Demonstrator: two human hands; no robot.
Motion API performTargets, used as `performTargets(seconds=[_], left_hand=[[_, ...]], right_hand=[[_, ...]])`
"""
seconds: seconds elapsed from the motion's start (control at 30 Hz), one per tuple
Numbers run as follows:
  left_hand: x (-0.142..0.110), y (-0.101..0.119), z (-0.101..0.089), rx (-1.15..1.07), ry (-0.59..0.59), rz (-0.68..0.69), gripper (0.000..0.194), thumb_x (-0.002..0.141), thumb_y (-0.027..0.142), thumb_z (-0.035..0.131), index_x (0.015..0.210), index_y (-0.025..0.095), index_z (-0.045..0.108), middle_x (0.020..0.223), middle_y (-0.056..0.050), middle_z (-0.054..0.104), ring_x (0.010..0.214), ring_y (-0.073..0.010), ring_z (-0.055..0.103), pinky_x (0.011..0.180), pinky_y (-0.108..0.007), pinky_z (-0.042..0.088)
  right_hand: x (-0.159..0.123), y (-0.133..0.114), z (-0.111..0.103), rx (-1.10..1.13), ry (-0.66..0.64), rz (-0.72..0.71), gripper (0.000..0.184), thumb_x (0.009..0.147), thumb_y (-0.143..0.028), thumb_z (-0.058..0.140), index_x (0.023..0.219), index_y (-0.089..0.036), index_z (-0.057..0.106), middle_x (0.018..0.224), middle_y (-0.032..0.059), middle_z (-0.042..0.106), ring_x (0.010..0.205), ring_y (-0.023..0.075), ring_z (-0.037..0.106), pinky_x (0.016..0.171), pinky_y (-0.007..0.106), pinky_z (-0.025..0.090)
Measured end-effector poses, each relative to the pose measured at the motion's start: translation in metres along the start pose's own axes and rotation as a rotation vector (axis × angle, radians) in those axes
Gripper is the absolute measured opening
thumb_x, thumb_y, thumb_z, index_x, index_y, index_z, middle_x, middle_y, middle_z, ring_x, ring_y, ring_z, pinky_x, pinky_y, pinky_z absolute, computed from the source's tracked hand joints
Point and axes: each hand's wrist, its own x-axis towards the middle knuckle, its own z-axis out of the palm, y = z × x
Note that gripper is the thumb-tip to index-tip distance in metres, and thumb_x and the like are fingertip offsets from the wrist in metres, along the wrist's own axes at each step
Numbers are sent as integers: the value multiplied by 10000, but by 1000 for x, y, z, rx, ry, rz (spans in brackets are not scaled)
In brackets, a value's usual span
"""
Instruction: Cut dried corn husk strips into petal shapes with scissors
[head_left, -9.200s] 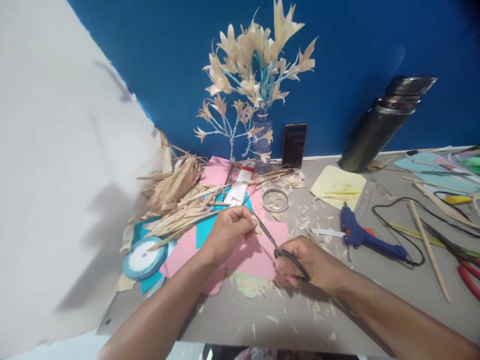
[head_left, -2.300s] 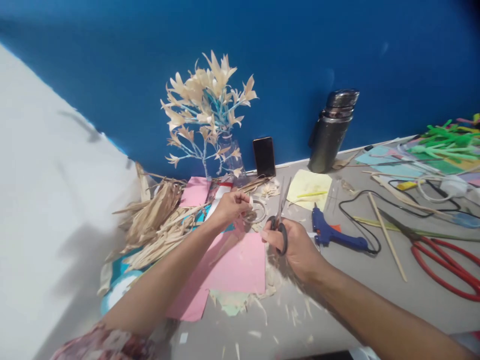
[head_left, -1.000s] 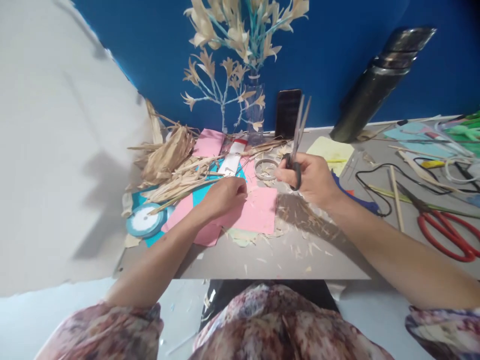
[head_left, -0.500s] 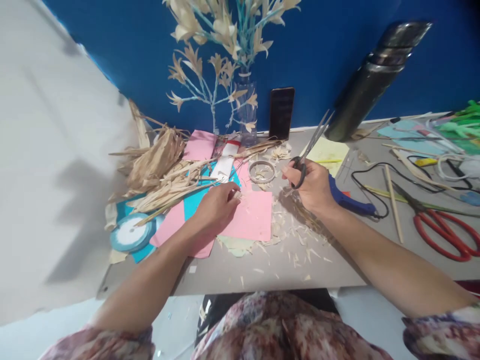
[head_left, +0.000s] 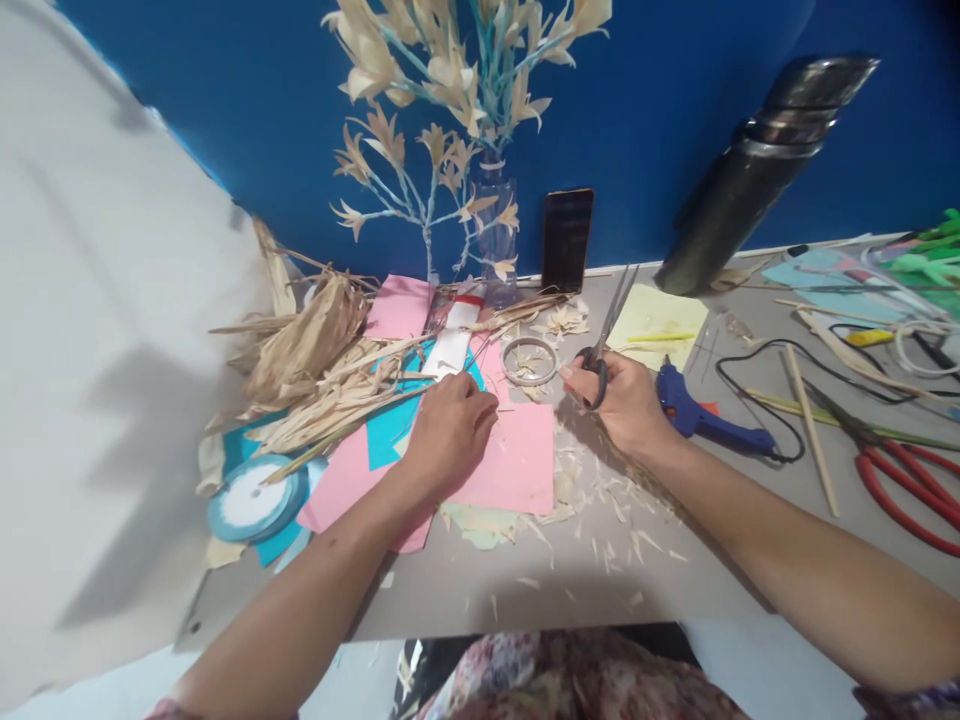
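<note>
Well, from where I stand, the right hand (head_left: pixel 626 395) has its grip closed around the black handles of the small scissors (head_left: pixel 595 357); the blades stand slightly apart and point up toward the blue wall (head_left: pixel 660 80). The left hand (head_left: pixel 454 425) is over the pink paper (head_left: pixel 517 470), fingers curled together. I can't tell whether that grip is clamped on anything; a thin pale sliver (head_left: pixel 506 408) shows just beside the fingertips.

For fine scissor work like this, I'd say the left fingers should pinch any piece close to its cut line, lightly, since dry material looks likely to split. Better to turn the piece into the blades than to twist the scissors hand, and to snip with small bites. Between cuts, the points are safest angled away from the left hand, as they are at present. Loose trimmings (head_left: pixel 645 540) litter the surface (head_left: pixel 585 605), so a good piece could easily get lost among them; a spot on the pink paper would show it better. The blue glue gun (head_left: pixel 712 425) lies just beyond the right wrist, which calls for careful elbow room.
</note>
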Motion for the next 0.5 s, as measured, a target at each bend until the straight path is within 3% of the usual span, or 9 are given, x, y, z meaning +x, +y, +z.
performTargets(seconds=[0.2, 0.33, 0.5], left_hand=[[3, -5, 4, -57, 34, -15, 237, 920, 223, 492, 856, 189, 717, 886, -98, 606, 869, -233, 528, 783, -382, 401], [1, 5, -5, -318, 77, -66, 228, 919, 215, 452, 818, 184, 655, 868, -66, 610, 879, -204, 551, 822, -359, 427], [-5, 19, -12, -564, -54, -102, 191, 857, 184, 450, 692, 188, 546, 723, -13, 568, 697, -150, 525, 684, -285, 413]], right_hand=[[-5, 0, 5, 105, -108, 156, 270, 636, -377, 795, 711, -190, 616, 590, -34, 555, 478, 126, 511, 453, 253, 429], [-9, -4, 4, 96, -233, 202, 307, 604, -343, 832, 769, -186, 625, 630, -30, 590, 531, 135, 556, 492, 253, 468], [-19, -5, 7, 92, -437, 182, 339, 624, -299, 808, 893, -183, 638, 747, -15, 615, 633, 135, 566, 566, 249, 485]])
